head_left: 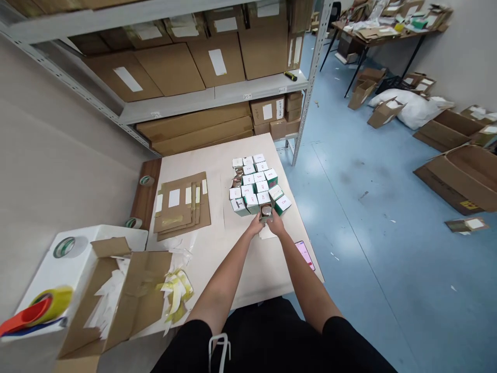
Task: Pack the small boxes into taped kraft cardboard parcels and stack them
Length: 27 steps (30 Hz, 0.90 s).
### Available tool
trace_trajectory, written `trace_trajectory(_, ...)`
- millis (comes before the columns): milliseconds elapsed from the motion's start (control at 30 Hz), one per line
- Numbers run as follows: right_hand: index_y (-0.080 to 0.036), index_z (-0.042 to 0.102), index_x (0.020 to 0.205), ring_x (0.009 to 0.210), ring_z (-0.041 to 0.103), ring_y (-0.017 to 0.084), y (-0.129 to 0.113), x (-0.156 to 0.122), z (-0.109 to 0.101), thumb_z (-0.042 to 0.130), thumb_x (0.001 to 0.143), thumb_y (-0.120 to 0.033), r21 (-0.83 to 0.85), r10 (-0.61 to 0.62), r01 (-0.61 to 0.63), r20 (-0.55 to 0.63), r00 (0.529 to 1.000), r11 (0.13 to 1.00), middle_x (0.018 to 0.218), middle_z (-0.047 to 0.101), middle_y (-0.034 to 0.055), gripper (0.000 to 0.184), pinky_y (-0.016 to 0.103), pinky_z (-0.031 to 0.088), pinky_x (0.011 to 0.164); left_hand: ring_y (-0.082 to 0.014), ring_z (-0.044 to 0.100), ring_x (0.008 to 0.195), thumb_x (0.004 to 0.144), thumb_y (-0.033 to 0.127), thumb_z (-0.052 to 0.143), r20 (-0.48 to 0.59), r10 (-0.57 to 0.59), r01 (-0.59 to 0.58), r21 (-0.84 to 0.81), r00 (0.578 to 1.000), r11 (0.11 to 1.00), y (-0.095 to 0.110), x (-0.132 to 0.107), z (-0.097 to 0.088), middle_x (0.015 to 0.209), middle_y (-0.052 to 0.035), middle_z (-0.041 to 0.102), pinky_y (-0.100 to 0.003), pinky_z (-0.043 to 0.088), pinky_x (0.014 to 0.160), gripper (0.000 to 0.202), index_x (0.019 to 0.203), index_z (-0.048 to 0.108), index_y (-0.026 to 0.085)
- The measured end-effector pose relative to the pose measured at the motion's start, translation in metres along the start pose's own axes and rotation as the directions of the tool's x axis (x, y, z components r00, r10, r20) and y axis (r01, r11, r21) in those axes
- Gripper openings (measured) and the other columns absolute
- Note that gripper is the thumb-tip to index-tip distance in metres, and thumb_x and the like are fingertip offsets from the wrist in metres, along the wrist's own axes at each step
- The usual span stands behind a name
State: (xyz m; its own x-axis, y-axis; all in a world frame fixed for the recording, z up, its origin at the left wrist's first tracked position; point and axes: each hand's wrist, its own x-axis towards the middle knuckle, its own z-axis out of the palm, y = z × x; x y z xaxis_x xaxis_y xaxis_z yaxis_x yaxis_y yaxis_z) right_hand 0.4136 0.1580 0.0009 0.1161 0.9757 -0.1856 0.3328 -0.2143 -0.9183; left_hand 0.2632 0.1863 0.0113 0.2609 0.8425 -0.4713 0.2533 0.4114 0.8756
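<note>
My left hand [256, 226] and my right hand [276, 224] meet at the near edge of a group of small boxes. Between their closed fingers is a small open box [266, 217], with a round, shiny-topped item [266, 210] showing in it. Several white-and-green small boxes [259, 177] stand close together just beyond my hands, most with red print on top. One of them, a green-sided box [283, 204], sits at an angle to the right. Shiny brownish pieces [237, 178] show along the group's left side. A pale sheet [267, 231] lies partly under my wrists.
Flattened cardboard [182, 204] lies left on the table [217, 259]. A phone [305, 255] rests by the right edge. Nearer left are an open carton [135, 295] with white scraps, crumpled yellow tape [178, 295] and a tape dispenser [42, 308]. A shelf rack [229, 93] holds cartons behind.
</note>
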Motion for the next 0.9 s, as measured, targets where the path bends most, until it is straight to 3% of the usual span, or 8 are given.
trace_trajectory(233,-0.017,0.058,0.147,0.134,0.059,0.032,0.005,-0.005,0.003,0.054,0.076,-0.020,0.018,0.118,-0.117,-0.056,0.991,0.993,0.143,0.063,0.0139,0.071,0.048,0.050,0.112,-0.0251,0.060,0.132,0.067,0.005,0.063,0.019,0.093,-0.093,-0.012,0.995,0.996,0.002,-0.009,0.009,0.147,-0.0162,0.062,-0.042,0.043,0.115,0.089,0.154,0.045,0.016)
trace_trajectory(433,-0.022,0.055,0.150,0.130,0.060,0.030,-0.005,-0.033,0.010,0.051,0.078,-0.025,0.141,0.078,-0.068,-0.068,0.995,0.988,0.147,0.060,0.0117,0.072,0.048,0.054,0.106,-0.0248,0.058,0.136,0.069,0.004,0.059,-0.048,0.151,-0.154,-0.060,0.987,0.986,0.006,-0.034,0.001,0.148,-0.0134,0.062,-0.043,0.038,0.121,0.091,0.157,0.042,0.016)
trace_trajectory(667,-0.026,0.058,0.147,0.128,0.061,0.028,-0.030,-0.058,0.041,0.053,0.083,-0.027,0.175,-0.011,0.013,-0.012,1.000,0.985,0.140,0.064,0.0093,0.064,0.045,0.055,0.102,-0.0280,0.056,0.140,0.067,0.004,0.058,-0.132,0.193,-0.196,-0.009,0.972,0.981,-0.003,-0.081,-0.042,0.152,-0.0108,0.059,-0.046,0.036,0.123,0.092,0.157,0.045,0.019)
trace_trajectory(900,-0.024,0.063,0.139,0.125,0.065,0.026,-0.056,-0.091,0.107,0.055,0.079,-0.019,0.085,-0.061,0.049,0.139,0.988,0.995,0.134,0.069,0.0090,0.061,0.045,0.051,0.109,-0.0274,0.060,0.136,0.064,0.004,0.056,-0.238,0.174,-0.186,-0.031,0.956,0.982,-0.045,-0.148,-0.106,0.149,-0.0104,0.062,-0.046,0.040,0.121,0.092,0.155,0.048,0.018)
